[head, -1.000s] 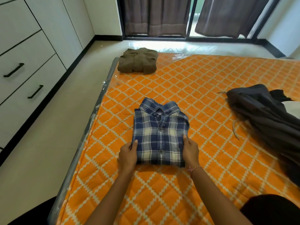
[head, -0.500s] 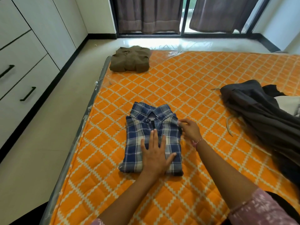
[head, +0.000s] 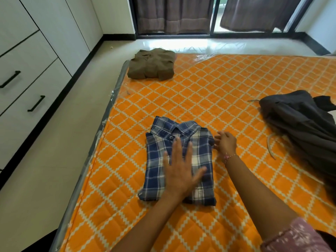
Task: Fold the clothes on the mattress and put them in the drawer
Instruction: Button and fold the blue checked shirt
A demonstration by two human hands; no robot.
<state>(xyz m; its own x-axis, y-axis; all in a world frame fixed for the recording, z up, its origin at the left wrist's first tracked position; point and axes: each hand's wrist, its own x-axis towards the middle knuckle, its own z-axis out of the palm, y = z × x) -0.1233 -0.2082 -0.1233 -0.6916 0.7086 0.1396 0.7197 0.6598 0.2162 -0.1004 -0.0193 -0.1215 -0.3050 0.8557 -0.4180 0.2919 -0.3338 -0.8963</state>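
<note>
Left hand flat on folded plaid shirt, right hand at its edge.
Head view: plaid shirt lay folded, collar up, on the orange mattress near its left side. Left hand pressed on it, fingers straight and spread. Right hand sat just beside the shirt's right edge, fingers loosely curled, blurred; grip could not be told. Folded brown shirt at far corner; dark clothes pile at right. Drawers closed, left wall.
</note>
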